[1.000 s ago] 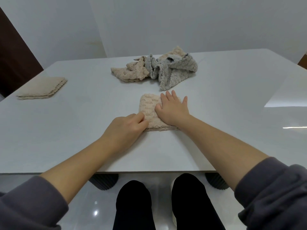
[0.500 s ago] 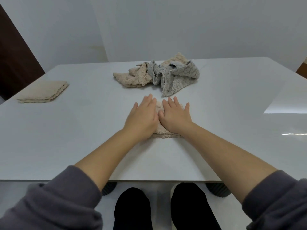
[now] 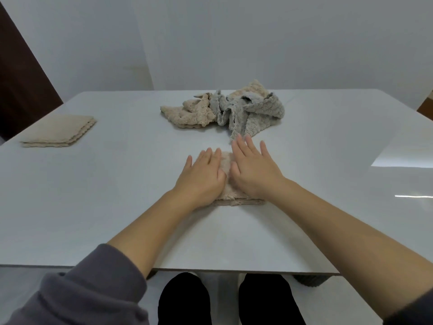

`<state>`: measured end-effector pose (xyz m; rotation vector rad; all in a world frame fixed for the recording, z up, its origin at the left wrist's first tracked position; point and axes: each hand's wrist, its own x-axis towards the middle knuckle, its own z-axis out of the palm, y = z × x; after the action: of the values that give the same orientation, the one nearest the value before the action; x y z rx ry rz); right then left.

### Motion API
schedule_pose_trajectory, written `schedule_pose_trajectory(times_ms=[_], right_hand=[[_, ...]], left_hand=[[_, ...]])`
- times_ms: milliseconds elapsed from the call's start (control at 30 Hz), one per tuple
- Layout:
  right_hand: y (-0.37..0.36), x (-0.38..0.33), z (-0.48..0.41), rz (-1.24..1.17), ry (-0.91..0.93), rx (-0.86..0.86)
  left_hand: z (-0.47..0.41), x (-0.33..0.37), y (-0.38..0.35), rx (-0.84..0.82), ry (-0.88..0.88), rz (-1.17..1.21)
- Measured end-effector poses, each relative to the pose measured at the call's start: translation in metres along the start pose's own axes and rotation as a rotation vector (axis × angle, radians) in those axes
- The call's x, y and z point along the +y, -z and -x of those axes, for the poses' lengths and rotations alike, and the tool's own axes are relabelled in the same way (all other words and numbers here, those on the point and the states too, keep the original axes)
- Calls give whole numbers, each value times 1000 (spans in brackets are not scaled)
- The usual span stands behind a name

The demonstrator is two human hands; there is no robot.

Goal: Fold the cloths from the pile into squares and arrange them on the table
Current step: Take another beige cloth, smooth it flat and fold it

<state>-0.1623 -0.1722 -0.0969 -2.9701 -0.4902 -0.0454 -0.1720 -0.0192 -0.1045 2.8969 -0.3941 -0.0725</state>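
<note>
Two hands lie flat on one folded beige cloth (image 3: pixel 226 168) at the front middle of the white table (image 3: pixel 117 195). The left hand (image 3: pixel 201 177) and right hand (image 3: pixel 254 174) have straight, slightly spread fingers and press down, pinching nothing. At 12 o'clock from it lies one crumpled pile of beige and grey cloths (image 3: pixel 225 111); their number is unclear. At 10 o'clock, well apart, sits one folded beige stack (image 3: pixel 58 132).

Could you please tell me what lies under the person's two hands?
A folded beige cloth, showing between the left hand and right hand and at its near edge; the palms cover the rest.
</note>
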Motion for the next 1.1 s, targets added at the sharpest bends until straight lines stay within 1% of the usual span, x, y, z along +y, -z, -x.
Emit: schedule_pose_trajectory(times_ms=[67, 200, 500, 633, 800, 933, 1000, 1033, 1100], right_hand=[[0, -4, 1, -25, 68, 10], [-18, -1, 6, -27, 71, -101], [-23, -1, 7, -26, 31, -107], [-26, -3, 7, -44, -32, -102], [-28, -8, 9, -77, -182, -91], [-24, -5, 13, -106, -196, -118], [-19, -2, 16, -119, -175, -137], [-18, 0, 18, -122, -172, -138], [-17, 2, 22, -133, -178, -112]], left_hand=[[-3, -1, 2, 64, -38, -32], [-2, -7, -12, -14, -55, -70], [-4, -7, -15, -66, -24, -109], [-4, -6, -16, -61, -4, -93], [-3, -3, -18, -46, 45, -76], [0, -5, -14, -72, 61, -71], [3, -7, -9, -42, 101, 15], [5, -8, -5, 22, 137, 118], [6, -8, 5, 170, 263, 415]])
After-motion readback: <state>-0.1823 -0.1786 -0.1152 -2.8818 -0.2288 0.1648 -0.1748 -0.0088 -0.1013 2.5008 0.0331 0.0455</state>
